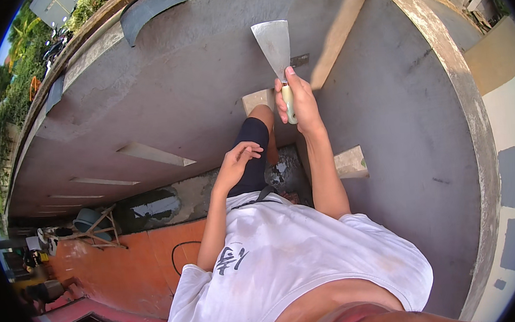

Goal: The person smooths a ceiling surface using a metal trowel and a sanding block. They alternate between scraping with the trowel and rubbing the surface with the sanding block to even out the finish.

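My right hand [305, 104] is closed around the pale handle of a putty knife [274, 43]. Its wide metal blade points up and away from me, in front of the grey wall [201, 62]. I cannot tell whether the blade touches that wall. My thumb lies along the top of the handle, near the blade. Nothing is in my left hand [240, 161], which hangs by my thigh in dark shorts [247, 143] with its fingers loosely bent and apart.
Slots [154, 154] pierce the grey wall, which meets another grey wall [404, 107] at a corner. Wet-looking floor [152, 207] runs along its foot. Behind on the left, a wooden stand [102, 229] with a basin [90, 221] stands by an orange surface [126, 262].
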A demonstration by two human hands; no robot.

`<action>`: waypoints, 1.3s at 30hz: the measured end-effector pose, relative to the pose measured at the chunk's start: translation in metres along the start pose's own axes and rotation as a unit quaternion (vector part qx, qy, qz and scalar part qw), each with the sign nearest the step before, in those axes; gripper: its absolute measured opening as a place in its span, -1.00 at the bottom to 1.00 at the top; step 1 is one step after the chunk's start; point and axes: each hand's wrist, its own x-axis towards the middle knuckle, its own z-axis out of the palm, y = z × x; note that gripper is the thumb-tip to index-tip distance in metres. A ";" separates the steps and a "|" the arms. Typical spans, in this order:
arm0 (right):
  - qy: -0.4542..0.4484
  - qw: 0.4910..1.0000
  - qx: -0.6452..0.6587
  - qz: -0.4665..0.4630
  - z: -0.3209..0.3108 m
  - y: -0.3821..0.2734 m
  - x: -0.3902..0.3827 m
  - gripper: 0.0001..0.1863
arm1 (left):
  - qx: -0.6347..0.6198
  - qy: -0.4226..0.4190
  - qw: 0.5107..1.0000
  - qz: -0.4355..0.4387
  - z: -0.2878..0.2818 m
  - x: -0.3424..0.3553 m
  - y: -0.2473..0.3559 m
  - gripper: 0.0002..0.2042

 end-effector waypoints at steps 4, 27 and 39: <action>0.012 1.000 -0.006 -0.001 0.003 -0.002 -0.001 -0.44 | -0.006 0.005 1.000 0.005 -0.001 0.006 -0.002 -0.70; 0.044 0.997 -0.069 -0.001 0.003 -0.001 0.005 -0.42 | 0.009 -0.049 0.998 -0.034 -0.003 0.034 -0.019 -0.70; 0.039 0.997 -0.062 0.024 0.004 -0.011 0.004 -0.42 | 0.018 -0.088 0.995 -0.043 0.015 0.045 -0.026 -0.74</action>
